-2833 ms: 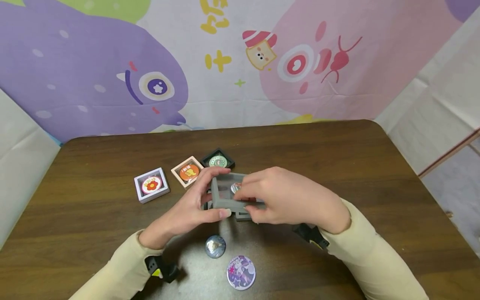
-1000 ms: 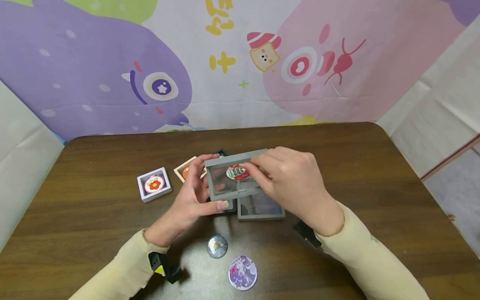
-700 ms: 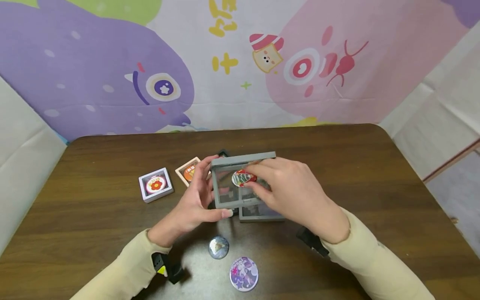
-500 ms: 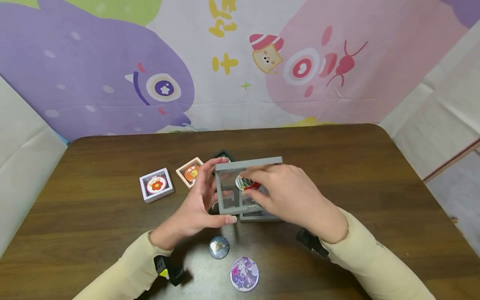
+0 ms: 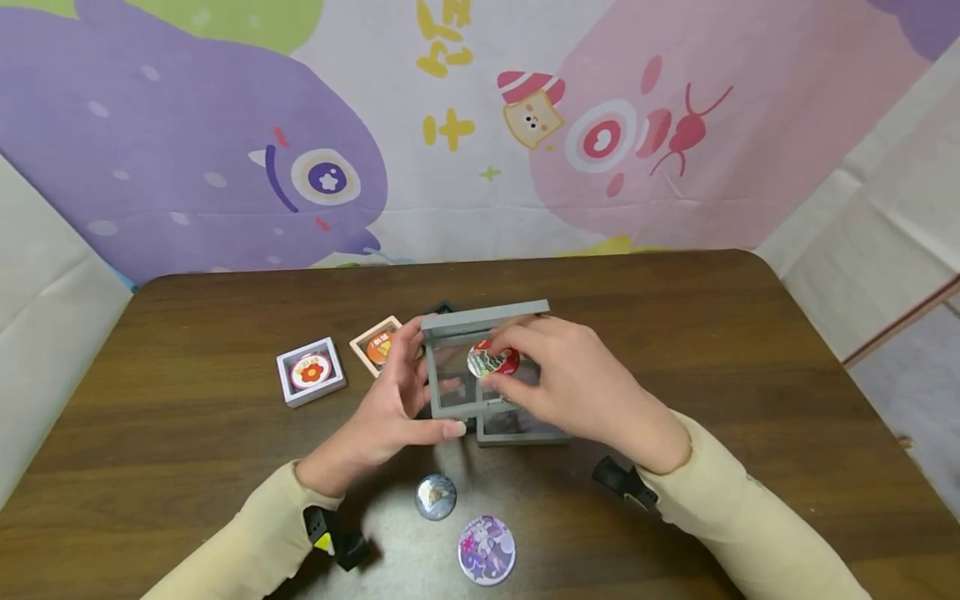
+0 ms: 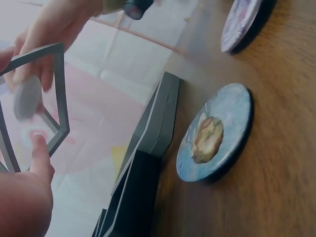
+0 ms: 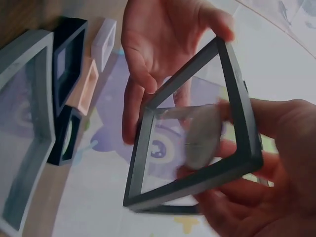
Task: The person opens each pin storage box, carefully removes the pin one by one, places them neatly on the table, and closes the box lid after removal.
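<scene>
My left hand [image 5: 386, 408] grips the left side of a grey display frame [image 5: 486, 317] with clear film, thumb below and fingers behind. The frame is held tilted above the table. My right hand [image 5: 577, 379] pinches a round button badge [image 5: 480, 360], printed red, green and white, within the frame's outline. In the right wrist view the badge [image 7: 201, 140] is seen edge-tilted and blurred between the fingers. Under the held frame lies a second grey frame [image 5: 517, 438], beside a black one [image 6: 136, 197] largely hidden by my left hand.
Near the front lie a blue badge [image 5: 436, 497] and a purple badge [image 5: 487, 550]. To the left and behind stand a white frame [image 5: 292, 395] with a flower badge, a peach frame [image 5: 363, 345] with an orange badge, and a dark frame [image 5: 442, 308], mostly covered.
The held frame has tipped up from a flatter, lower pose, and the badge, mostly covered at first, now shows. In the last half second frame and hands shifted slightly up and left.
</scene>
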Motion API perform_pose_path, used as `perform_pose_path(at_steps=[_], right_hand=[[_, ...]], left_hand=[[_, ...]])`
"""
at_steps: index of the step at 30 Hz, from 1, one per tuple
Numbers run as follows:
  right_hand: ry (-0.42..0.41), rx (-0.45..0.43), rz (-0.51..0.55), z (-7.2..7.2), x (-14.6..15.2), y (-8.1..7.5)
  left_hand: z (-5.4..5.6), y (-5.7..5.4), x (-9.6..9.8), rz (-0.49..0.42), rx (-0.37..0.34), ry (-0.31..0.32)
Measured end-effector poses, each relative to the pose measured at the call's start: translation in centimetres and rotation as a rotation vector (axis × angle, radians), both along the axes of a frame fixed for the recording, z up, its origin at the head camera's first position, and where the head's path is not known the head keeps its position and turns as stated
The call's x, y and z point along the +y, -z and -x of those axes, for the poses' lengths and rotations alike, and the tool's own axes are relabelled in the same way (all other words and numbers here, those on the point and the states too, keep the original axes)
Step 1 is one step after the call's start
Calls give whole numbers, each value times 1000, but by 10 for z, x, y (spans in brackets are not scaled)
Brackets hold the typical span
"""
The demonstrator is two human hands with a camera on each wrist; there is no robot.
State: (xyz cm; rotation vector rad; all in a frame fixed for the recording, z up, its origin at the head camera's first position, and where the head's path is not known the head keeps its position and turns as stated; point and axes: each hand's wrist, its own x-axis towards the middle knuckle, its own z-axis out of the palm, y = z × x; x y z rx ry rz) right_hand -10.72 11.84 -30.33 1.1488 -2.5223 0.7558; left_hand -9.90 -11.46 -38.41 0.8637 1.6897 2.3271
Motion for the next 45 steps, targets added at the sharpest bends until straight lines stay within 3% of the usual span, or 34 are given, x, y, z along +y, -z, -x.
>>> perform_pose_path(at_steps=[5, 12, 16, 20, 23, 25, 28, 31, 39, 45], right_hand=[[-40, 78, 176, -2, 11, 8], [-97, 140, 290, -11, 31, 23], [-205, 224, 385, -18, 37, 24], [-376, 248, 416, -26, 37, 28], [-476, 197, 308, -33, 34, 39], [-493, 140, 178, -38, 32, 48], [-445, 65, -37, -43, 29, 63], [-399, 53, -185, -46, 27, 72], [-391, 57, -293, -46, 26, 77], [-381, 14, -353, -46, 27, 79]], left_hand=[[3, 2, -5, -72, -79, -9], [6, 3, -8, -67, -107, -33], [7, 3, -11, -68, -88, -48], [9, 5, -13, -82, -82, -35], [10, 7, -15, -86, -71, -26], [11, 6, -16, -90, -61, -18], [11, 4, -16, -94, -51, -6], [10, 3, -15, -92, -46, 3], [9, 3, -10, -94, 20, 48], [7, 3, -9, -76, 4, 70]])
